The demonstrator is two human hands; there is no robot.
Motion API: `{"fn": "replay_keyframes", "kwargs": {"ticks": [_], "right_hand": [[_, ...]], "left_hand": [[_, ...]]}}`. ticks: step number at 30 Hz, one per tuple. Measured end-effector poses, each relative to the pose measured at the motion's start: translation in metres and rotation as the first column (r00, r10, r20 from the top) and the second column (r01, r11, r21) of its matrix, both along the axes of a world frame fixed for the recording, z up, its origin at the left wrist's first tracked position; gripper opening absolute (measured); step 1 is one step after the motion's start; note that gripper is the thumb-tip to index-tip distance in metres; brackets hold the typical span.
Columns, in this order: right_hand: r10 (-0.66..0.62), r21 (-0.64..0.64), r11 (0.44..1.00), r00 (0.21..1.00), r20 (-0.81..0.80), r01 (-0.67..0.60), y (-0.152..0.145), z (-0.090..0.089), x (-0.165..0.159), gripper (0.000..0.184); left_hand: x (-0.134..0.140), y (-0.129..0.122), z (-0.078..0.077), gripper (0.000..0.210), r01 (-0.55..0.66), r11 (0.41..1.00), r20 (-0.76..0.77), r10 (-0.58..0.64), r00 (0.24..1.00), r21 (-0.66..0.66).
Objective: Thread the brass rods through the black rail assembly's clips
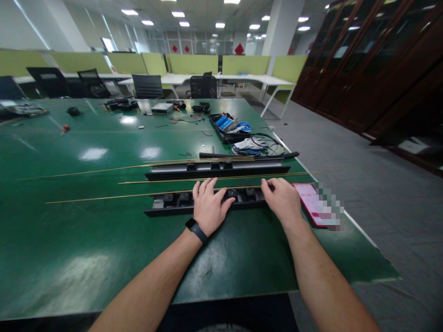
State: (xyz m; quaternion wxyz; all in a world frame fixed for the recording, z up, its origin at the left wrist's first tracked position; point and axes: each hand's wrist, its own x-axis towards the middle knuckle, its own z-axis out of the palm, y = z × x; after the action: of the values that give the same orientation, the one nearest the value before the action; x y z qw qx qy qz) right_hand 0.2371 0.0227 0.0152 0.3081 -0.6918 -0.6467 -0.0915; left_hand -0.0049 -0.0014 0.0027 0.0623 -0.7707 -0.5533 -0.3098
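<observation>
Lying across the table in front of me is a dark channel-shaped rail (171, 212) with several small black blocks (184, 198) set along it. A long thin brass-coloured rod (100, 199) runs along its far side and sticks out well to the left. My left hand (210, 207) rests over the middle of the rail, fingers spread and thumb apart. At the rail's right end, my right hand (283, 198) has thumb and fingertips pinched at the rod; the exact contact is partly hidden.
Beyond lies a second rail (221, 172) with black blocks, with more thin rods (166, 180) around it. A phone (309, 203) lies right, near the table edge. Farther back are a black tray (221, 131), gloves (249, 145), coiled cable and scattered parts on the green table (104, 258).
</observation>
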Motion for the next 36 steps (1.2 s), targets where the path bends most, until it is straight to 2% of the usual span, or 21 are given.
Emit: {"fn": "replay_keyframes", "kwargs": {"ticks": [7,21,36], "right_hand": [[-0.022,0.005,1.000,1.000,-0.016,0.022,0.002,-0.001,0.002,0.036],[0.130,0.045,0.991,0.989,-0.065,-0.127,-0.001,-0.003,-0.004,0.031],[0.149,0.018,0.989,0.986,-0.082,-0.148,-0.003,-0.002,-0.008,0.034]], "left_hand": [[-0.002,0.000,-0.001,0.032,0.007,1.000,0.012,-0.007,1.000,0.003],[0.000,0.001,-0.002,0.033,0.000,1.000,0.012,0.000,1.000,0.015],[0.000,0.000,-0.001,0.034,0.005,1.000,0.005,-0.005,1.000,0.011]]}}
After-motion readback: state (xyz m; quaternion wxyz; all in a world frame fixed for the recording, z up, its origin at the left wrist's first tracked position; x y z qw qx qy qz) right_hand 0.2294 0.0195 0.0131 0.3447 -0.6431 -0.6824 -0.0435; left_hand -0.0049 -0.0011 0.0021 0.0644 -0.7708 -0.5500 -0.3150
